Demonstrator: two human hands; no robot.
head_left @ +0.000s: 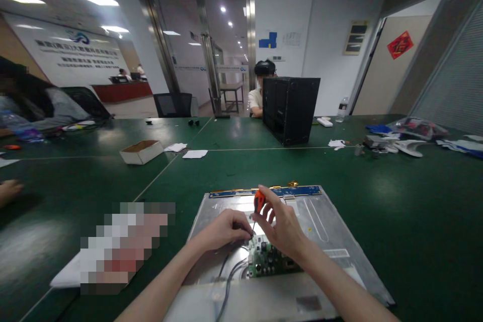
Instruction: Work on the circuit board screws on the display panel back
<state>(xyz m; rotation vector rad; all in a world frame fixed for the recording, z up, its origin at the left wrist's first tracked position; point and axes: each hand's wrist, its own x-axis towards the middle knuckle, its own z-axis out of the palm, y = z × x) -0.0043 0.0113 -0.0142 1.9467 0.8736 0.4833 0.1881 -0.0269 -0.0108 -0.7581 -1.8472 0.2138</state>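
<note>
A silver metal display panel [332, 231] lies back-up on the green table in front of me, a blue strip [302, 190] along its far edge. A small green circuit board [264, 259] sits on it, with grey cables [230, 274] running toward me. My right hand [281, 226] holds an orange-handled screwdriver [258, 201] upright, tip down at the board's far edge. My left hand [226, 229] pinches the screwdriver's shaft near the tip, resting on the panel.
A black computer case [290, 108] stands at mid-table with a person seated behind it. An open cardboard box [141, 151] and papers [194, 153] lie to the left. Clutter of parts and bags [407, 136] is far right. Another person's hand [9, 191] shows at the left edge.
</note>
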